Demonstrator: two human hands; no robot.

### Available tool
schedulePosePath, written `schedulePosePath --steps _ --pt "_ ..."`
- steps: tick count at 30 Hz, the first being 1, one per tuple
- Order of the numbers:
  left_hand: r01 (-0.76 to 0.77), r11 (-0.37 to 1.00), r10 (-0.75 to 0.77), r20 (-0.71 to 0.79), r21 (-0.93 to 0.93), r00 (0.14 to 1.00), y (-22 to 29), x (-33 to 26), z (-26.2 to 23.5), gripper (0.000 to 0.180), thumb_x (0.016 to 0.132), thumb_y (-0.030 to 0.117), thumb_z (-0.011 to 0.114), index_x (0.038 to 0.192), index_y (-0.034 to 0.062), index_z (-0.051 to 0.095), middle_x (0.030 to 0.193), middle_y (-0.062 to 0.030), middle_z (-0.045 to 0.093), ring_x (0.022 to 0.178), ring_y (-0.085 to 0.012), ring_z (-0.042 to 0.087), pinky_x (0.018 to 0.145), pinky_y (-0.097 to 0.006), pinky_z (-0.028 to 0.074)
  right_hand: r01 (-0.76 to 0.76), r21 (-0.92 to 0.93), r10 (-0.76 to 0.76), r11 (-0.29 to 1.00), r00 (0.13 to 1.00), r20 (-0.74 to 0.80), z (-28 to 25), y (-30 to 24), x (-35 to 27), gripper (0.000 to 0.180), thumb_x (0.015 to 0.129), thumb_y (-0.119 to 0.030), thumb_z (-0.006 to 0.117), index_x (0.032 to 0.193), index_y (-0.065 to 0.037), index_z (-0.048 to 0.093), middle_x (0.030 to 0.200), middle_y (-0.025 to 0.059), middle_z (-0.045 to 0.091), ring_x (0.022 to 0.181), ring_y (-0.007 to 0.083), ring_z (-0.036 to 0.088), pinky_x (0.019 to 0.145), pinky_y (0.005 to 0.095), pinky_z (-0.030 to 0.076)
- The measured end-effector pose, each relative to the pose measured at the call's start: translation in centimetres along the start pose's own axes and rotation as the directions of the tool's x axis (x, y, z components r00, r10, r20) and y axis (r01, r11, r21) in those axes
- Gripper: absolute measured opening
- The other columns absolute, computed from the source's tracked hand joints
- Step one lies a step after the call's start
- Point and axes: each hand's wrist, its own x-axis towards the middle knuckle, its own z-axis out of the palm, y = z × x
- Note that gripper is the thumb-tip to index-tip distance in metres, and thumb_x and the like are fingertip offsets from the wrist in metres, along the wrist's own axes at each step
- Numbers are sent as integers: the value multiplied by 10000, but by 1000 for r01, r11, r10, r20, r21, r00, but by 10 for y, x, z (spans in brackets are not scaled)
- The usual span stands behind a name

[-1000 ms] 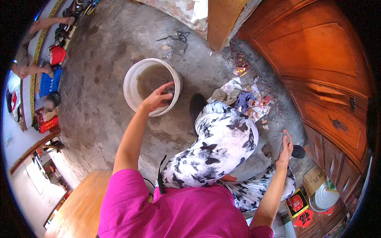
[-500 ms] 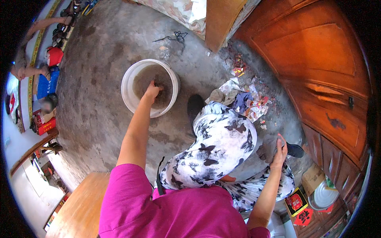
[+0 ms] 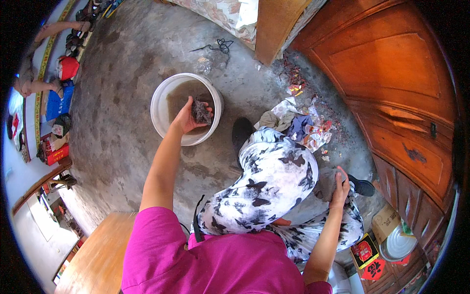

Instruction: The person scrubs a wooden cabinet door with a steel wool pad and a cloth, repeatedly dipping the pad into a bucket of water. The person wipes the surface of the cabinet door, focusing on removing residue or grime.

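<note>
Grips a dark grey wad [image 3: 201, 112] in the left hand [image 3: 186, 117] over the white bucket [image 3: 158, 113], left of centre, likely to catch drips. Holds the right hand [image 3: 339, 189] open, at right.

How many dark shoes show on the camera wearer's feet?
2: one shoe right of the white bucket, the other shoe beside the right hand. Both are partly covered.
</note>
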Motion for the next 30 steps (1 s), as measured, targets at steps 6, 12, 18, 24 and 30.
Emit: schedulePosePath --steps 6,12,18,24,30 --pt "-88 904 189 -208 419 960 -18 23 -15 402 946 95 696 1314 103 535 1162 -29 657 1048 -181 658 773 -361 565 -27 -28 27 999 1000 2 13 -11 -5 408 969 -324 694 1260 -40 662 1204 57 636 1090 169 567 988 306 433" --pt "296 639 262 -562 710 784 -25 71 -34 734 998 540 485 1479 -13 472 1519 -144 497 1316 -329 533 1102 -399 393 -7 -84 9 996 1000 17 11 -9 -3 415 969 -317 695 1270 -34 653 1211 56 638 1090 160 567 988 297 430" --pt "130 717 109 -295 685 949 -17 54 -28 696 944 437 688 1453 14 474 1423 -111 566 1175 -199 580 1007 -368 419 10 -94 -10 996 1000 2 13 -2 -1 398 970 -300 693 1266 -35 662 1242 62 645 1108 159 566 998 298 425" --pt "-90 965 121 -111 247 986 -12 18 -22 594 971 317 659 1477 79 456 1359 -108 617 1233 -239 588 1002 -491 474 29 -182 -23 983 999 34 19 -10 -4 383 966 -282 699 1259 -37 672 1221 57 647 1086 156 567 981 295 431" --pt "-89 996 86 170 7 982 -3 -10 -11 470 1024 180 542 1483 140 450 1338 -100 635 1239 -251 612 1027 -551 495 13 -145 -4 989 998 60 19 -7 -2 385 966 -285 700 1257 -37 670 1204 71 655 1082 169 580 980 300 438"
